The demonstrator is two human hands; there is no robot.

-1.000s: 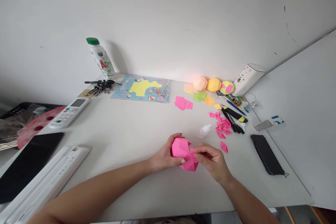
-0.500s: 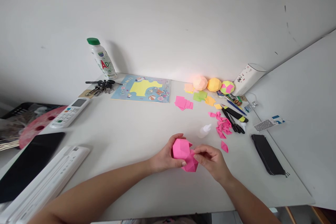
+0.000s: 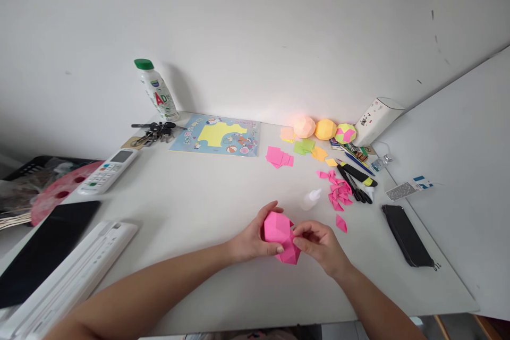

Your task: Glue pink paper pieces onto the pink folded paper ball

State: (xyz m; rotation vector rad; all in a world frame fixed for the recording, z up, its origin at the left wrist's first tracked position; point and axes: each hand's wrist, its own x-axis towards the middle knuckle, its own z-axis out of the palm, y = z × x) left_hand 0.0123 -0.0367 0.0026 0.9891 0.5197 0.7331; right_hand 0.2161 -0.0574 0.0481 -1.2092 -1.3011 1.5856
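My left hand [image 3: 255, 239] is closed around the pink model [image 3: 278, 227], gripping its left side: thumb across the lower front, fingers behind. Right hand [image 3: 322, 247] has thumb and index pinched at the model's right edge; can't tell if there's a separate piece between the tips, too small to see. Model is faceted paper, held near the front of the table [image 3: 191, 186], between my hands.

Just beyond it: small white bottle [image 3: 311, 199], nozzle up and tilted right. One loose pink piece [image 3: 341, 223] lies to the right of that, folded to a diamond. Pink pile [image 3: 338, 190] is a bit further back, scissors [image 3: 356, 187] right beside it, then cutter [image 3: 358, 173] and blue pens [image 3: 359, 163].

Paper squares behind the white bottle: pink notes [image 3: 279, 156], green notes [image 3: 304, 146], orange notes [image 3: 319, 153], peach notes [image 3: 287, 133]. Three finished-looking balls in a row at the wall: peach ball [image 3: 304, 126], orange ball [image 3: 325, 129], yellow-pink ball [image 3: 345, 133]. White box [image 3: 378, 121] just right of them.

Far right: black pouch [image 3: 409, 236]. Left side: green-capped bottle [image 3: 159, 95], keys [image 3: 157, 133], blue sheet [image 3: 187, 141], remote [image 3: 109, 171], black slab [image 3: 48, 247], long white device [image 3: 71, 281].
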